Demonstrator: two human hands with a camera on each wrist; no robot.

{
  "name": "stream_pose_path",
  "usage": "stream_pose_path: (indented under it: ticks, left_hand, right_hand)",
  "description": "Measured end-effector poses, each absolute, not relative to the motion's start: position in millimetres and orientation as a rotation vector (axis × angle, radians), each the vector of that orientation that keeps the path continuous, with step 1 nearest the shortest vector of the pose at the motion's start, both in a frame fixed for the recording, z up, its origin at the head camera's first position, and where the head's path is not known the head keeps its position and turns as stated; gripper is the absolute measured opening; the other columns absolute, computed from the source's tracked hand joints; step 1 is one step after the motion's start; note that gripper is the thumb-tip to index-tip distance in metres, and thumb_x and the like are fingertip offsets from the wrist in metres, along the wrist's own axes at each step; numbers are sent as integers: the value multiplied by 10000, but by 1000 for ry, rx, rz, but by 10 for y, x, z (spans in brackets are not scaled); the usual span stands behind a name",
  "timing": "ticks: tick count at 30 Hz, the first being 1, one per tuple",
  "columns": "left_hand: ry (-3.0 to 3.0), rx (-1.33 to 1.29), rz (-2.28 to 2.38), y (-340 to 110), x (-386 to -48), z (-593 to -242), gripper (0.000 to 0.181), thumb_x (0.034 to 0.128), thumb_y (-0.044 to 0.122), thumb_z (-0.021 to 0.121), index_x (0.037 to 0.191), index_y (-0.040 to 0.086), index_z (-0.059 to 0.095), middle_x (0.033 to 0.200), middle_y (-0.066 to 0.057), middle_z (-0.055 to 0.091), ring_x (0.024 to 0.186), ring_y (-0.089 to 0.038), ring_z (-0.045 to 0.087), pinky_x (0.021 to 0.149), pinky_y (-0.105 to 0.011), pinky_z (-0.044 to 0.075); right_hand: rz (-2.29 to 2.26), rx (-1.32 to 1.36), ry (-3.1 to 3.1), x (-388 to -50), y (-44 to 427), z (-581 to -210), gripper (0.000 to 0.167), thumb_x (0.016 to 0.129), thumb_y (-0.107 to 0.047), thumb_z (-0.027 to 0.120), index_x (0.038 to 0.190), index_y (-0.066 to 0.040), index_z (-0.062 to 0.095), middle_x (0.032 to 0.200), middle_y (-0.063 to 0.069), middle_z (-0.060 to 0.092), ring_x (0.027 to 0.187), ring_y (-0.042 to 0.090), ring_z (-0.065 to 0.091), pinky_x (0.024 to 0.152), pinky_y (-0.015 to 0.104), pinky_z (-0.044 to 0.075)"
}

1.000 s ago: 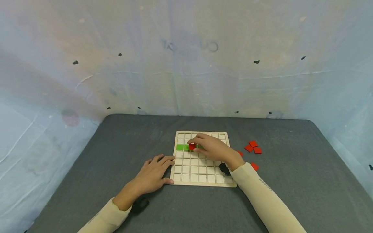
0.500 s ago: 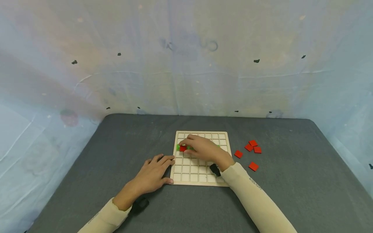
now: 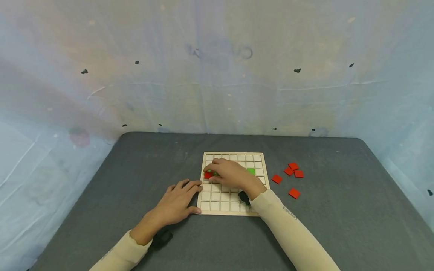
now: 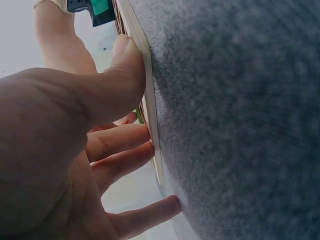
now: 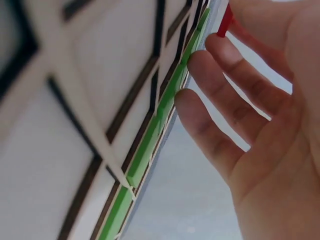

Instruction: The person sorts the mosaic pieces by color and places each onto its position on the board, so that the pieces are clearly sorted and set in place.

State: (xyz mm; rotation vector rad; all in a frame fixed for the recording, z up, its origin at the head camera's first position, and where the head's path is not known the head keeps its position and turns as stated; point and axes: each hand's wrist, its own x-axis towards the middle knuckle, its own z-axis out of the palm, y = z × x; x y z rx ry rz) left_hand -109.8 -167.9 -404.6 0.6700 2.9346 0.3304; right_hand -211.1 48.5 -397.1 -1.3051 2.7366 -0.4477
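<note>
A pale wooden grid board (image 3: 225,197) lies on the table, with a row of green square tiles (image 3: 251,171) across it, partly hidden by my right hand. Between its thumb and fingers my right hand (image 3: 234,175) pinches a red square tile (image 3: 208,175) over the left end of that row. The right wrist view shows the red tile (image 5: 225,21) at the fingertips, and the green tiles (image 5: 145,145) set in the grid. My left hand (image 3: 176,201) rests at the board's left edge, its fairly straight fingers and thumb touching the rim (image 4: 150,95).
Several loose red tiles (image 3: 294,193) lie on the dark grey table (image 3: 325,210) to the right of the board. A pale patterned sheet (image 3: 217,75) hangs behind the table and at both sides.
My right hand has moved left across the board with the red tile, from the third cell or so to the row's left end. My left hand stays in place.
</note>
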Motion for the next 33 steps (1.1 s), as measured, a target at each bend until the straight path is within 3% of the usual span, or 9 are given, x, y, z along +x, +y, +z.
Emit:
stream_pose_path:
  ticks: [27, 33]
  left_hand:
    - [2927, 647, 316, -1696, -1123, -4084, 713, 838, 513, 726, 1441, 193, 522, 1557, 41, 419, 1431, -385, 380, 1048, -672, 379]
    - [2928, 652, 317, -1695, -1114, -4066, 719, 836, 511, 726, 1446, 191, 519, 1557, 35, 421, 1430, -380, 384, 1048, -670, 380]
  right_hand:
    - [-342, -1343, 2775, -2079, 460, -4014, 335, 970, -366, 654, 1280, -241, 660, 1155, -41, 632, 986, 114, 603, 871, 319, 535]
    - [-339, -1326, 2767, -2081, 457, -4010, 297, 991, -305, 634, 1280, -243, 665, 1157, -41, 628, 979, 112, 595, 885, 325, 526]
